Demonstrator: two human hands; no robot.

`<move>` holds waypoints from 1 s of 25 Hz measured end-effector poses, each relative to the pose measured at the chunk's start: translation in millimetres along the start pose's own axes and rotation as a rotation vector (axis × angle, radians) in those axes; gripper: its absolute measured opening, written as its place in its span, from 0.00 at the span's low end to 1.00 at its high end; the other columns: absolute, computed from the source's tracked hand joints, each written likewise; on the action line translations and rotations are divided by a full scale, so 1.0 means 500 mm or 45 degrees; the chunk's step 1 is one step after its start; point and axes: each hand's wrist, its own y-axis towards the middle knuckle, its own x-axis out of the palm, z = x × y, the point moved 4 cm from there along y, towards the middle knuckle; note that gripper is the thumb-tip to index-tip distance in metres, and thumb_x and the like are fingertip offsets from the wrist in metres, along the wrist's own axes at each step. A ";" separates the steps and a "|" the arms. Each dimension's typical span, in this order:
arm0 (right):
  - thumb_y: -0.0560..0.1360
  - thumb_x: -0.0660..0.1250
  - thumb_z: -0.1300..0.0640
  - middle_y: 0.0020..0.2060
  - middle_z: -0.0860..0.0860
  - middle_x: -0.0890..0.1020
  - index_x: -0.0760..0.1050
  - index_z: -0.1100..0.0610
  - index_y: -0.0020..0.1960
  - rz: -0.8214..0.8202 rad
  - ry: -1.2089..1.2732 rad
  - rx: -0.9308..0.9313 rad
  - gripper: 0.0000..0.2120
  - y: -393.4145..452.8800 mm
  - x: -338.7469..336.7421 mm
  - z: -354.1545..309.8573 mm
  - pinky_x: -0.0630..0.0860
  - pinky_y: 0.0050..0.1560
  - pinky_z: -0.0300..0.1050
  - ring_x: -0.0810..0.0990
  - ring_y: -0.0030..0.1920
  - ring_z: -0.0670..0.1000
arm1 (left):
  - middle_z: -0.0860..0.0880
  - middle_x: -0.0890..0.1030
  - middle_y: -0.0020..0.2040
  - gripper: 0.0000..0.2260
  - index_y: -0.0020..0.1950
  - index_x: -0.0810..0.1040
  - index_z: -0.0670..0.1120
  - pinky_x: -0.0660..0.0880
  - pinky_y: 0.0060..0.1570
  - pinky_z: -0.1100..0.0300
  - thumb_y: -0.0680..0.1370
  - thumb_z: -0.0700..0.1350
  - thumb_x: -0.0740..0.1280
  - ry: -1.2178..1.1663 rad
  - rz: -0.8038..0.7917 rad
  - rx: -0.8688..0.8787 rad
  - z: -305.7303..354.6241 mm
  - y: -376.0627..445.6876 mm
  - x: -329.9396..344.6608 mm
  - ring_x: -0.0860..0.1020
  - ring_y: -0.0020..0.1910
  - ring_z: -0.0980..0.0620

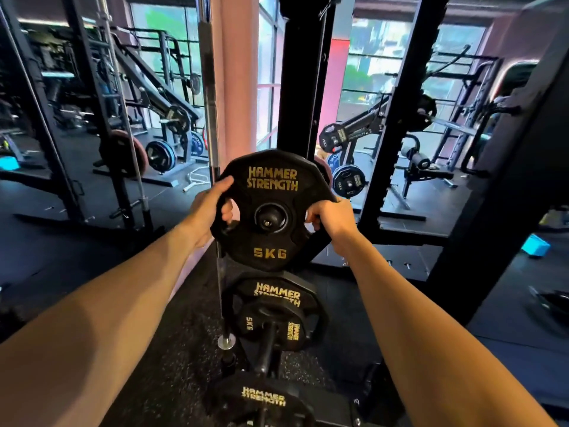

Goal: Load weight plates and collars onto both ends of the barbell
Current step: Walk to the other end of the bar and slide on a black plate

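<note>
Plate (pixel 271 211): 5 kg, upright on a peg.
Left hand (pixel 212 208): grasps plate at 9 o'clock.
Right hand (pixel 331 221): grasps it at 3 o'clock.

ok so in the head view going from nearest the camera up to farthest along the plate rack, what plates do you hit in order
lowest plate at the bottom edge → small 5kg plate in front of a larger plate on the middle peg → the 5kg plate on the top peg, gripped by the left hand and right hand
</note>
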 end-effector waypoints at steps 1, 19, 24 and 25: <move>0.55 0.66 0.67 0.22 0.55 0.75 0.74 0.58 0.24 0.029 -0.012 -0.004 0.06 -0.011 0.000 -0.004 0.69 0.29 0.44 0.70 0.22 0.51 | 0.49 0.67 0.22 0.29 0.27 0.69 0.50 0.67 0.26 0.61 0.60 0.73 0.74 0.065 0.062 -0.008 0.000 -0.006 -0.001 0.66 0.21 0.51; 0.51 0.61 0.67 0.20 0.58 0.71 0.71 0.58 0.21 0.693 -0.126 -0.008 0.05 -0.391 -0.302 -0.086 0.67 0.22 0.43 0.67 0.19 0.53 | 0.52 0.68 0.20 0.36 0.32 0.71 0.48 0.64 0.19 0.61 0.52 0.80 0.71 0.182 -0.219 0.184 0.084 -0.241 0.314 0.66 0.16 0.51; 0.51 0.61 0.66 0.20 0.60 0.72 0.72 0.61 0.24 1.019 -0.191 -0.042 0.03 -0.585 -0.539 -0.149 0.68 0.23 0.43 0.68 0.19 0.53 | 0.52 0.68 0.18 0.36 0.28 0.69 0.49 0.63 0.16 0.64 0.50 0.81 0.69 0.179 -0.491 0.216 0.122 -0.391 0.571 0.67 0.15 0.53; 0.50 0.61 0.65 0.20 0.60 0.72 0.71 0.59 0.21 1.071 -0.209 -0.050 0.03 -0.624 -0.579 -0.158 0.68 0.24 0.44 0.68 0.19 0.53 | 0.51 0.68 0.18 0.36 0.27 0.66 0.49 0.63 0.16 0.64 0.51 0.81 0.69 0.176 -0.534 0.215 0.127 -0.425 0.616 0.66 0.16 0.52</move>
